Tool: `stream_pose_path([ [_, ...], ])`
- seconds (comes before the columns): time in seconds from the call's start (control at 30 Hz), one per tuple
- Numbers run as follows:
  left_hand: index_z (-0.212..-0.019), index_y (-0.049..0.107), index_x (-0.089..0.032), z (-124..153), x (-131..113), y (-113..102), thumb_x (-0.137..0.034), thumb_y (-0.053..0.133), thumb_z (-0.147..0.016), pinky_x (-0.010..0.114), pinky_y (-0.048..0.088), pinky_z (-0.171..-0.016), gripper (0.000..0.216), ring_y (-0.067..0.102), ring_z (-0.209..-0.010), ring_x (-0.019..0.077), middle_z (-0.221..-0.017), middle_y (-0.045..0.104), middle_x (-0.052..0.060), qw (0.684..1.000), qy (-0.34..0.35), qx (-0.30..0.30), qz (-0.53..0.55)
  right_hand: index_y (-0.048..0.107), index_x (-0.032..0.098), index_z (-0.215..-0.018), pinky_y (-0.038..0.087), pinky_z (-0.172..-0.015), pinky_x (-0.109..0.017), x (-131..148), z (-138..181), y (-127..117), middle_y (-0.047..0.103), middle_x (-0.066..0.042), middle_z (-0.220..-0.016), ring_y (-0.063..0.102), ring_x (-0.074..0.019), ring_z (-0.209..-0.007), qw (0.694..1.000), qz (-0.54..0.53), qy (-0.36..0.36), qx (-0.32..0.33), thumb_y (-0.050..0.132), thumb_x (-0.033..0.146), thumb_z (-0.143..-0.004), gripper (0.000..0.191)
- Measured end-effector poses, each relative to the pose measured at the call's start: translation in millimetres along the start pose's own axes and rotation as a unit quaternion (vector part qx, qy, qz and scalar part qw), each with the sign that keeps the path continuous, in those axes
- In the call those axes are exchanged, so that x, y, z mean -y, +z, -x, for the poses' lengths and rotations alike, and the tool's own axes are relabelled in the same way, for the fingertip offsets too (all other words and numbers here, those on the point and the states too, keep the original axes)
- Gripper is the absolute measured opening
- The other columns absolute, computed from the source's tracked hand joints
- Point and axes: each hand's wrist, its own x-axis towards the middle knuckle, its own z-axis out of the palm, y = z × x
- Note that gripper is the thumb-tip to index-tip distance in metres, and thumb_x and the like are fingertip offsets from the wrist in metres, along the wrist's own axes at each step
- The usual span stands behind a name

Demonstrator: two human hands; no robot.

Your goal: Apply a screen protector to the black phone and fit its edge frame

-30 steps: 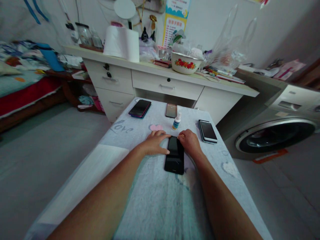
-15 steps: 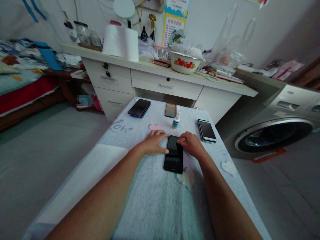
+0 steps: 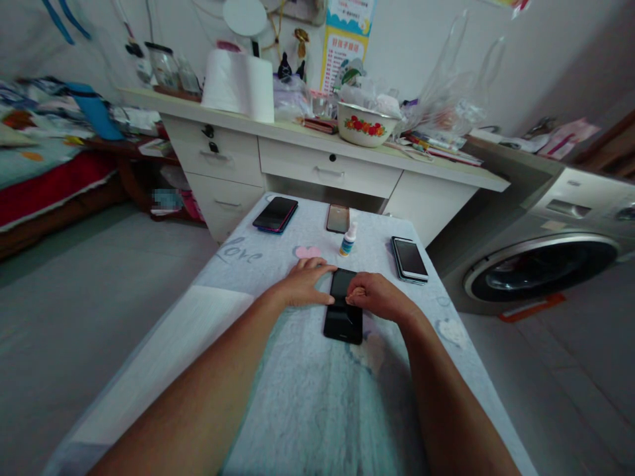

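- Clock read from the middle of the dark phone [image 3: 342, 322], 12 pointing away from me. It lies flat, screen up, on the cloth-covered counter [image 3: 302, 390], straight ahead of me.
- Main change: my right hand [image 3: 376, 295] has come down the phone. A second ago its fingertips were at the 1 o'clock corner; now they sit over mid-screen, knuckles toward 3.
- Right fingers bunched tight and narrow. Cannot tell whether anything small is pinched inside them.
- Left hand [image 3: 306, 284] unchanged: thumb and forefinger spread wide along the phone's edge, forefinger by the 11 o'clock corner, thumb at 9. Nothing gripped; they brace.
- Phone has not visibly slid or turned under the stroke, so I judge the brace is good enough.
- What it means: upper right of the glass is uncovered, the middle is under my fist, and the lower part lies bare toward 6.
- Round about, nothing shifted: small bottle [image 3: 348, 240] upright at 12, flat brown item [image 3: 338, 219] beyond it, phone stack [image 3: 276, 215] near 10–11, white-topped stack [image 3: 409, 259] at 2.
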Motion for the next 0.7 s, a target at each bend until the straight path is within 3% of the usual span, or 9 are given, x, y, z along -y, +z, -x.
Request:
stream_pose_path([
  [0.7,-0.141,0.039,-0.030,0.4,-1.4,-1.3,-0.050,0.068,-0.070,0.044,0.026,-0.111,0.079,0.026,-0.136,0.0325,-0.148,0.034,0.006,1.000,-0.010,0.008,-0.001,0.072,0.015,-0.086,0.037,-0.074,-0.025,-36.8,-22.2,11.2,0.066,-0.007,-0.090,0.058,-0.0167,-0.084,0.973,0.071,0.105,-0.194,0.059,0.023,-0.083,0.016],
])
